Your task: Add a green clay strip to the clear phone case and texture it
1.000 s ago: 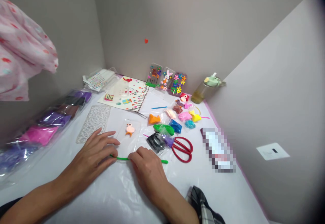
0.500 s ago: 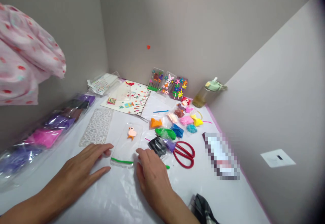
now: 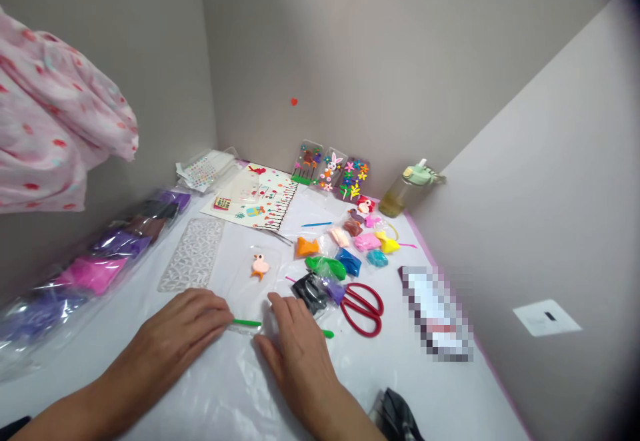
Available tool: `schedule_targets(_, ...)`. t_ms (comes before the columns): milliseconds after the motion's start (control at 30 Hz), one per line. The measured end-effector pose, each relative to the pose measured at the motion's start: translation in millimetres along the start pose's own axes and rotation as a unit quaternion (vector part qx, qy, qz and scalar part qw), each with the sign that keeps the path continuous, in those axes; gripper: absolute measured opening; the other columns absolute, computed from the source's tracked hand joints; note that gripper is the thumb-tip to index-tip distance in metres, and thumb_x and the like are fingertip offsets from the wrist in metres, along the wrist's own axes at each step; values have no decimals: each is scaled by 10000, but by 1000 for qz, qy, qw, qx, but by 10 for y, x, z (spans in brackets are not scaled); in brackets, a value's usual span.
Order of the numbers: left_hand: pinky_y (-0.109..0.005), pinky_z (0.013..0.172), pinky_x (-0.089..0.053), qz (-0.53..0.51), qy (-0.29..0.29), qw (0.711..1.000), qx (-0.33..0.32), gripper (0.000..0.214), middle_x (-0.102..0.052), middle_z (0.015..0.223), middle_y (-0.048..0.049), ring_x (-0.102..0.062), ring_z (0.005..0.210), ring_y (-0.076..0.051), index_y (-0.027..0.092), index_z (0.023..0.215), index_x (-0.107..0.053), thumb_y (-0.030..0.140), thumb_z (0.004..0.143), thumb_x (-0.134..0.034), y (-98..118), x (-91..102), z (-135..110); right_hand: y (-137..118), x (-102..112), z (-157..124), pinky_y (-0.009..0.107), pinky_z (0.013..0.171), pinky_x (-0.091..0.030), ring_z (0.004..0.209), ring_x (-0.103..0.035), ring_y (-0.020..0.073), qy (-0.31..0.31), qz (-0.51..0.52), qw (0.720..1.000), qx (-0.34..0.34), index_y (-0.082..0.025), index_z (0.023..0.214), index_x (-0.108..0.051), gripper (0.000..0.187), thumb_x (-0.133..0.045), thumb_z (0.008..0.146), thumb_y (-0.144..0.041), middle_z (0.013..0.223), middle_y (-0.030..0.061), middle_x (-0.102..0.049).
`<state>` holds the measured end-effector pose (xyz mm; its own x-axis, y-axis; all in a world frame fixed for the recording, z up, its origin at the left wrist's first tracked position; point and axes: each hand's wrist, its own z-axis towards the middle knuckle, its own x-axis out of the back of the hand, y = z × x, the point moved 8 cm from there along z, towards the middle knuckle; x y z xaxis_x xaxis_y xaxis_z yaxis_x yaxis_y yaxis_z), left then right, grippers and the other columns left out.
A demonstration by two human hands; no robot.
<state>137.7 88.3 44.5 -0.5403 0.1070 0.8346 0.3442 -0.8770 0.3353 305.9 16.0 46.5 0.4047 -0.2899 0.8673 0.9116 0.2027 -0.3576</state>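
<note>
A clear phone case (image 3: 245,294) lies flat on the table, with a pale pink clay chick (image 3: 260,266) on its upper part. Across its lower end runs a thin green clay strip (image 3: 247,323), passing right beneath my other hand and showing again beyond it. My left hand (image 3: 187,324) is closed at the case's lower left corner, thumb and fingers together, covering the strip's left end. Over the lower right corner rests my right hand (image 3: 297,348), thumb and forefinger apart. Its palm hides part of the strip.
A textured clear sheet (image 3: 193,254) lies left of the case. Bagged clay lumps (image 3: 325,268), red-handled scissors (image 3: 363,309) and a blurred-out phone (image 3: 435,314) are to the right. Behind stand decorated cases (image 3: 330,171) and a bottle (image 3: 400,191). Packaged clay (image 3: 95,273) lines the left edge.
My left hand has moved right onto the case's lower left corner, its thumb and fingers closing together. My right thumb has shifted left towards the case's lower edge. The view has tilted slightly.
</note>
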Motion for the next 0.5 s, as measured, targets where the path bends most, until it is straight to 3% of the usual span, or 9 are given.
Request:
schedule_targets(100, -272, 1057, -499, 73, -3, 995, -74, 298, -788, 1204, 3, -695, 1119, -199, 278, 1359, -655, 323, 1075, -577, 165, -105, -59, -21, 32, 8, 449, 795, -652, 963, -706, 304, 10, 2, 1000, 1, -170, 1313, -553, 495, -753, 869, -77, 1105, 116, -729)
schedule_targets(267, -334, 1129, -445, 137, 5, 989, -52, 375, -753, 1321, -53, -656, 1207, -244, 220, 1431, -614, 324, 1078, -541, 259, -317, -201, -64, 12, 18, 405, 780, -607, 886, -677, 267, -4, 2, 1000, 13, -202, 1099, -639, 266, -709, 895, -47, 998, 66, -712)
schedule_targets(500, -337, 1125, -381, 161, 11, 985, -62, 344, -739, 1264, -59, -625, 1190, -237, 180, 1356, -646, 152, 1062, -470, 394, -294, -129, -140, -43, -27, 348, 703, -515, 819, -614, 239, 1, -55, 996, 70, -198, 1028, -669, 212, -743, 901, -45, 909, 40, -671)
